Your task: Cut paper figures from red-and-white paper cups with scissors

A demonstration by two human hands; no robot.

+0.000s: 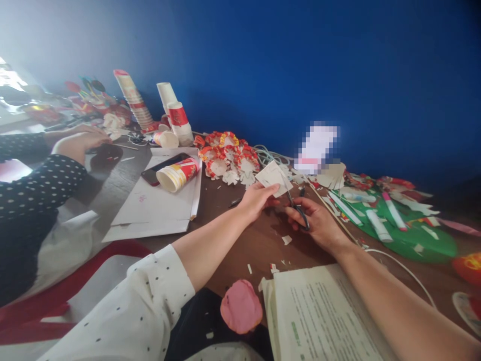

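Observation:
My left hand (pixel 255 201) pinches a small white piece of paper (pixel 271 176) between thumb and fingers, above the brown table. In my right hand (pixel 319 220) is a pair of scissors (pixel 302 218) with dark handles, my fingers through the loops. The scissor blades reach up to the right edge of the paper; whether they are closed on it I cannot tell. Just behind the paper lies a pile of red and white flower-like cut paper cups (pixel 229 158). A small paper scrap (pixel 286 240) rests on the table below my hands.
A paper cup (pixel 176 175) lies on a phone (pixel 152 175) and white sheets (pixel 150 210) at left. Cup stacks (pixel 137 103) stand behind. Markers (pixel 394 210) lie on a green disc (pixel 424 240) at right. Printed pages (pixel 323 311) are near me. A co-worker's hands (pixel 77 140) are at far left.

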